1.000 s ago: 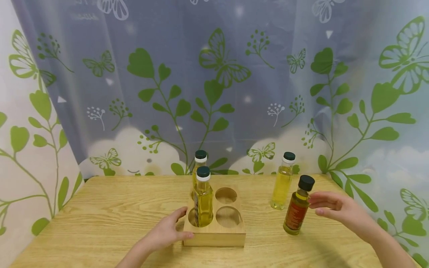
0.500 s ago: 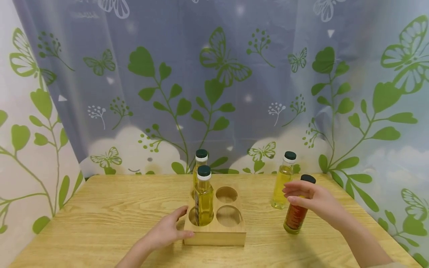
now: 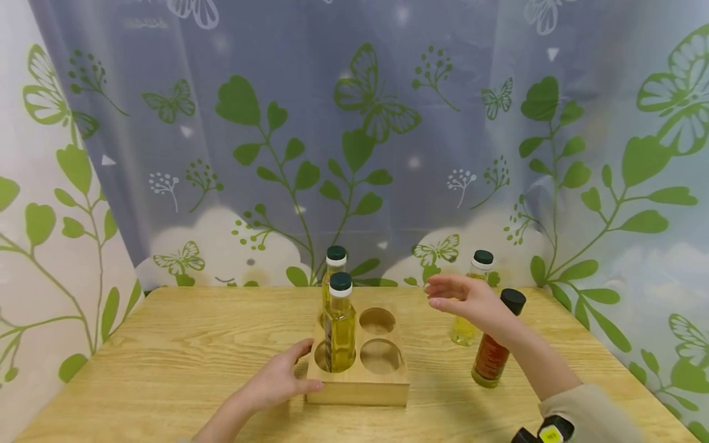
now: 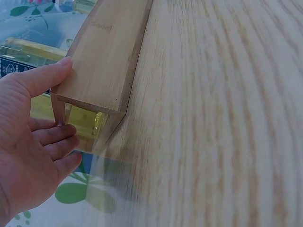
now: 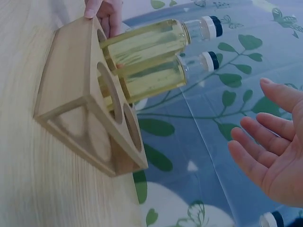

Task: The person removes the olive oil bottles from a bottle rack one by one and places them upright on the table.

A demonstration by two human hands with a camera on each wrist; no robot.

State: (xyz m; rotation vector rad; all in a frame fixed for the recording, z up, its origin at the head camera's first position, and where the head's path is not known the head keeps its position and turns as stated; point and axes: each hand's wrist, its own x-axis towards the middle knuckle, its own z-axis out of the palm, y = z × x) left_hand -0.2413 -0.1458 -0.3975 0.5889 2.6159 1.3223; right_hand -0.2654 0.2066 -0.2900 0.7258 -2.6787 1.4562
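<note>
My left hand grips the left end of a wooden bottle holder, thumb at its front face and fingers curled at the side. Two oil bottles with dark green caps stand in the holder's left holes, the near bottle partly covering the far bottle. Both right-hand holes hold nothing. My right hand is in the air right of the holder, fingers loosely extended and nothing in them. Behind it, a pale oil bottle is partly hidden. A red-labelled bottle with a black cap stands beneath the forearm.
The wooden table ends at a curtain printed with leaves and butterflies. Curtain also hangs along the left and right sides. A black device is at the right sleeve.
My right hand has moved left from beside the red-labelled bottle, passing in front of it and now covering part of the pale bottle. My left hand stays on the holder.
</note>
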